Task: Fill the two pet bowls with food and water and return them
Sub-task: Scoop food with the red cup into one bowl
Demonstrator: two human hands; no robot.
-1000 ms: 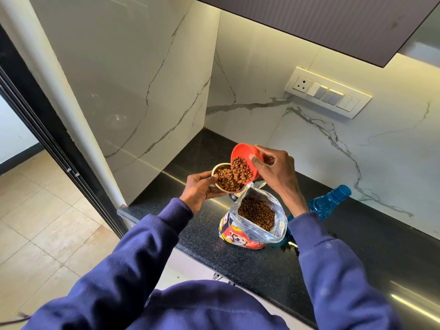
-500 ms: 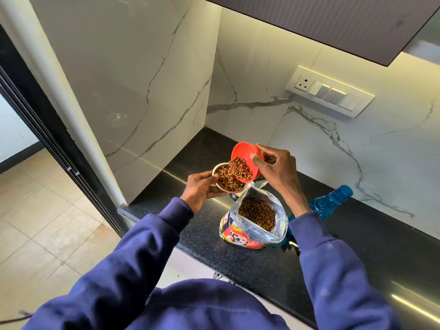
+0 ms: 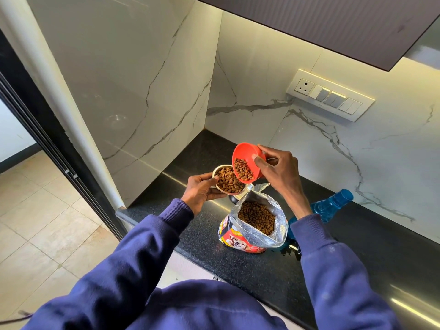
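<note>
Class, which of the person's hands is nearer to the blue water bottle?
Right. The right hand, holding the orange cup, is raised just left of the blue bottle; the left hand, gripping the steel bowl, is farther left.

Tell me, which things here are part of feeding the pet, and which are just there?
In use: steel bowl held in the left hand; orange cup tipped over it by the right hand; kibble; open kibble bag; blue bottle, probably for the water.

Just there: wall switch panel; overhead cabinet; black counter.
</note>
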